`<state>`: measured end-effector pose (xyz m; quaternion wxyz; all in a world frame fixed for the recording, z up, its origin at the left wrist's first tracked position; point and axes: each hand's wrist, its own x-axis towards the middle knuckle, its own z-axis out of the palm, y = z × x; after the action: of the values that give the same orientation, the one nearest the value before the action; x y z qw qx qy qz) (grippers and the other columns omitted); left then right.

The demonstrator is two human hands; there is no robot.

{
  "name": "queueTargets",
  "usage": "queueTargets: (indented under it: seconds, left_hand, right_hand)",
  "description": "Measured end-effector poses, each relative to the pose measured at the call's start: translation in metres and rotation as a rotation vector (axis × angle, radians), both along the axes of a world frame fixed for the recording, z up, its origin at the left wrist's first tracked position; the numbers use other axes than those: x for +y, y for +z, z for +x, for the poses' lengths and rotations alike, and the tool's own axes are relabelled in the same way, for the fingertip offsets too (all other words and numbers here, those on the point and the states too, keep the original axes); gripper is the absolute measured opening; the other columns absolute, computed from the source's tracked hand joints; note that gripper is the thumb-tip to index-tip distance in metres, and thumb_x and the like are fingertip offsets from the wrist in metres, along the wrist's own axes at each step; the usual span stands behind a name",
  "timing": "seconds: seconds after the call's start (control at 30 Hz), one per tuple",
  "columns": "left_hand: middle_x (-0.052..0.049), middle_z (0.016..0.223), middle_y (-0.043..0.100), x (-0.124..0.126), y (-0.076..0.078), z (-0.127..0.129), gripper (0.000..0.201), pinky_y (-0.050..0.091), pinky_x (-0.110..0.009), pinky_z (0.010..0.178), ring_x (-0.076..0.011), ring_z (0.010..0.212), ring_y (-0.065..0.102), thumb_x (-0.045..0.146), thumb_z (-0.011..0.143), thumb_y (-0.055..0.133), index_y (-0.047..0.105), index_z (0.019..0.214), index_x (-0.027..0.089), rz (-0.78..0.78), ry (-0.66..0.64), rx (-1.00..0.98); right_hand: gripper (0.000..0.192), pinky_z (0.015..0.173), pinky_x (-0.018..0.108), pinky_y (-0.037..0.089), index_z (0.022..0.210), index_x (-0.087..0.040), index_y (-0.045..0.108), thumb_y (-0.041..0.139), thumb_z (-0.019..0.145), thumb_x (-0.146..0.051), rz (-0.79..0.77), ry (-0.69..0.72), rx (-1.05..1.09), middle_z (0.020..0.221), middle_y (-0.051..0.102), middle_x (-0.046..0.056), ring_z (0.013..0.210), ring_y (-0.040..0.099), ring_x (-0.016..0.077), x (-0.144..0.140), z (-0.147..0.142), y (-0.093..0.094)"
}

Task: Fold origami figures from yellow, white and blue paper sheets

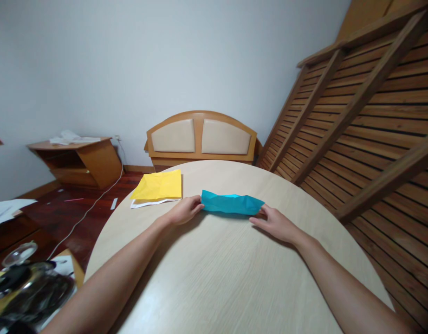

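A folded strip of teal paper [230, 203] lies on the round pale wooden table [217, 278], creased along its length. My left hand [184, 210] pinches its left end with the fingertips. My right hand [275, 223] holds the strip's right end, fingers on its lower corner. Both forearms stretch across the tabletop toward it.
A yellow sheet [159, 185] lies on a white sheet [144, 203] at the table's far left. A wooden headboard [200, 137] leans on the wall behind, a slatted bed frame [367, 116] stands at the right, a low cabinet [78, 160] at the left. Clutter [26, 283] sits at the lower left.
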<state>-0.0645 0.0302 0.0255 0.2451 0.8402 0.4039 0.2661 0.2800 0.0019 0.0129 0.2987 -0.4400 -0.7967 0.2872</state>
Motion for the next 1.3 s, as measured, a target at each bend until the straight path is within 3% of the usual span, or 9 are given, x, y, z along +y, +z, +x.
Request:
queueTargets:
  seconds: [0.27, 0.63, 0.7, 0.8, 0.9, 1.0, 1.07, 1.2, 1.3]
  left_hand:
    - [0.0, 0.069, 0.058, 0.007, -0.006, 0.003, 0.026, 0.04, -0.026, 0.059, -0.0155, 0.064, 0.053, 0.04, 0.09, 0.05, 0.056, 0.079, 0.017, -0.002, 0.158, -0.125]
    - [0.006, 0.062, 0.049, -0.001, -0.012, 0.021, 0.063, 0.042, -0.023, 0.057, -0.013, 0.057, 0.049, 0.031, 0.092, 0.051, 0.029, 0.15, 0.015, -0.095, 0.192, -0.385]
    - [0.005, 0.064, 0.052, -0.003, -0.01, 0.024, 0.065, 0.044, -0.024, 0.06, -0.0127, 0.059, 0.05, 0.029, 0.093, 0.051, 0.027, 0.152, 0.016, -0.104, 0.209, -0.404]
    - [0.0, 0.075, 0.06, -0.005, -0.009, 0.026, 0.073, 0.05, -0.027, 0.066, -0.0136, 0.064, 0.056, 0.029, 0.094, 0.051, 0.017, 0.157, 0.017, -0.114, 0.238, -0.427]
    - [-0.014, 0.115, 0.063, -0.01, -0.008, 0.028, 0.081, 0.055, -0.032, 0.071, -0.0185, 0.081, 0.066, 0.037, 0.093, 0.055, 0.009, 0.159, 0.021, -0.074, 0.223, -0.401]
    - [-0.018, 0.157, 0.03, -0.019, -0.006, 0.03, 0.078, 0.056, -0.039, 0.087, -0.0316, 0.12, 0.059, 0.046, 0.088, 0.064, 0.028, 0.155, 0.026, 0.089, 0.179, -0.195]
    - [-0.014, 0.163, 0.017, -0.024, -0.007, 0.032, 0.072, 0.048, -0.048, 0.103, -0.0376, 0.137, 0.043, 0.045, 0.085, 0.069, 0.041, 0.15, 0.028, 0.234, 0.175, -0.034]
    - [-0.008, 0.158, 0.034, -0.026, -0.013, 0.037, 0.029, 0.034, -0.056, 0.115, -0.0374, 0.147, 0.025, 0.03, 0.091, 0.062, 0.071, 0.118, 0.026, 0.456, 0.193, 0.139]
    - [-0.007, 0.148, 0.048, -0.023, -0.017, 0.04, 0.022, 0.038, -0.056, 0.112, -0.0354, 0.145, 0.03, 0.024, 0.093, 0.058, 0.075, 0.107, 0.026, 0.539, 0.202, 0.186]
  right_hand:
    - [0.051, 0.092, 0.047, 0.054, 0.137, -0.021, 0.041, 0.056, 0.093, -0.042, 0.039, -0.13, 0.181, 0.11, 0.073, 0.012, 0.101, 0.07, 0.0276, 0.008, -0.004, -0.006]
    - [0.091, 0.098, 0.047, 0.052, 0.156, -0.021, 0.012, 0.067, 0.087, -0.043, 0.028, -0.138, 0.344, 0.119, 0.069, 0.013, 0.105, 0.068, 0.0255, 0.007, -0.01, -0.01]
    - [0.092, 0.1, 0.048, 0.051, 0.155, -0.023, 0.02, 0.073, 0.082, -0.041, 0.081, -0.145, 0.3, 0.126, 0.066, 0.013, 0.11, 0.066, 0.0263, 0.006, -0.011, -0.009]
    - [0.064, 0.102, 0.048, 0.049, 0.142, -0.023, 0.048, 0.07, 0.084, -0.042, 0.188, -0.195, 0.19, 0.127, 0.065, 0.011, 0.113, 0.064, 0.0273, 0.009, -0.009, -0.009]
    - [0.042, 0.096, 0.045, 0.053, 0.125, -0.024, 0.064, 0.067, 0.087, -0.042, 0.24, -0.216, 0.137, 0.122, 0.068, 0.008, 0.11, 0.064, 0.0268, 0.012, -0.007, -0.011]
    - [0.034, 0.088, 0.041, 0.055, 0.116, -0.025, 0.069, 0.067, 0.088, -0.044, 0.283, -0.222, 0.115, 0.115, 0.07, 0.008, 0.106, 0.065, 0.0265, 0.012, -0.006, -0.011]
    - [0.03, 0.085, 0.039, 0.055, 0.11, -0.024, 0.071, 0.065, 0.089, -0.045, 0.307, -0.223, 0.093, 0.108, 0.071, 0.008, 0.101, 0.065, 0.0257, 0.011, -0.007, -0.009]
    - [0.026, 0.085, 0.04, 0.053, 0.103, -0.024, 0.075, 0.059, 0.093, -0.042, 0.365, -0.175, -0.012, 0.096, 0.067, 0.007, 0.092, 0.064, 0.0241, 0.009, -0.007, -0.004]
    - [0.023, 0.093, 0.045, 0.049, 0.1, -0.024, 0.076, 0.061, 0.093, -0.039, 0.488, -0.176, -0.142, 0.108, 0.064, 0.011, 0.104, 0.06, 0.0278, 0.005, -0.008, 0.003]
